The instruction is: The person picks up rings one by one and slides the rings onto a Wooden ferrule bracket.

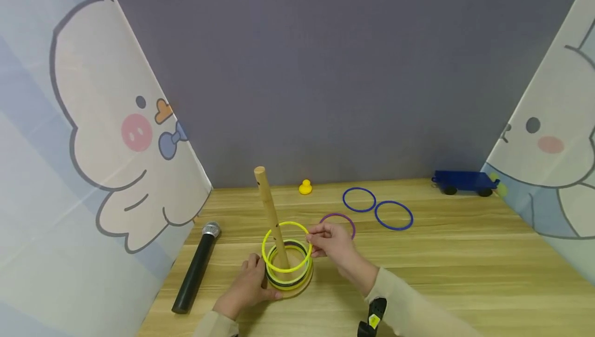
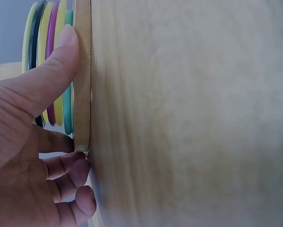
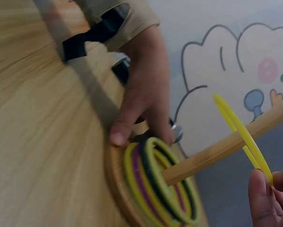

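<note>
My right hand (image 1: 337, 248) pinches a yellow ring (image 1: 263, 248) between thumb and fingertips. The ring encircles the wooden post (image 1: 267, 197), tilted in the right wrist view and held above the stacked rings. Gripping the edge of the round wooden base (image 2: 83, 94) is my left hand (image 1: 249, 284), its thumb along the near side and fingers curled at the far side. Stacked around the post's foot are several rings, among them a teal ring (image 2: 68, 111), a purple ring (image 2: 50, 40) and a dark ring (image 2: 34, 38). The post leans left in the head view.
Left of the base lies a black microphone (image 1: 197, 270). Behind are a yellow toy duck (image 1: 305, 187), two blue rings (image 1: 344, 200) and a purple ring (image 1: 337, 214) partly behind my right hand. A blue toy cart (image 1: 465, 181) stands back right, by the grey wall (image 1: 325, 68).
</note>
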`<state>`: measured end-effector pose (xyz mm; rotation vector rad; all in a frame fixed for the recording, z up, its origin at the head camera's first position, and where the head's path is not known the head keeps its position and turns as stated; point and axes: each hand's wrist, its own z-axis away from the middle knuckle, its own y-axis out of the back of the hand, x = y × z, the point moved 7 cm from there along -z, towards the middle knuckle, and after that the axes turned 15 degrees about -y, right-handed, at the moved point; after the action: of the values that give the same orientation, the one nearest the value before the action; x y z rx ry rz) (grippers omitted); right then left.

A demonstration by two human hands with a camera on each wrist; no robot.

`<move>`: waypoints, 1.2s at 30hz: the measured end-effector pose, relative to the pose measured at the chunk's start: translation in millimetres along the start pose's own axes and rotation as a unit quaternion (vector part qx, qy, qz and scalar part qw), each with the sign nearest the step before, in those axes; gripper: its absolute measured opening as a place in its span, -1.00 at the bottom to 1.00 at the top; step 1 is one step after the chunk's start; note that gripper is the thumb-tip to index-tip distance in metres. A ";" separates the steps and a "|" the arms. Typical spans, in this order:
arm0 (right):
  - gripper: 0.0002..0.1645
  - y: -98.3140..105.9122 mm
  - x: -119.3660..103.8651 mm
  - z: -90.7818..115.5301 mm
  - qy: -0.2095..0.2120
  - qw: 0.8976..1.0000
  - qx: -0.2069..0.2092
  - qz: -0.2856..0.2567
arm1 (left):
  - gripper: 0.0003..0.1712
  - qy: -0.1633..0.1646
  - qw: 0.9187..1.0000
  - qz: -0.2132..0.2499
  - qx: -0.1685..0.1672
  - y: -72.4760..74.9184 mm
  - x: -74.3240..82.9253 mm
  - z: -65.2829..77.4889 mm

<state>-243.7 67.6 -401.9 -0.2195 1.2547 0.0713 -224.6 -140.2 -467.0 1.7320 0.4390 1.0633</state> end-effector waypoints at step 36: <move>-0.79 102.4 44.4 -55.4 0.002 0.941 0.245 0.235 | 0.28 0.006 1.000 0.006 -0.004 -2.3 -1.2 -1.8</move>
<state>-299.4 153.4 -473.0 0.5162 1.2682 0.1666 -226.3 -139.0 -469.4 1.7231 0.4311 1.0847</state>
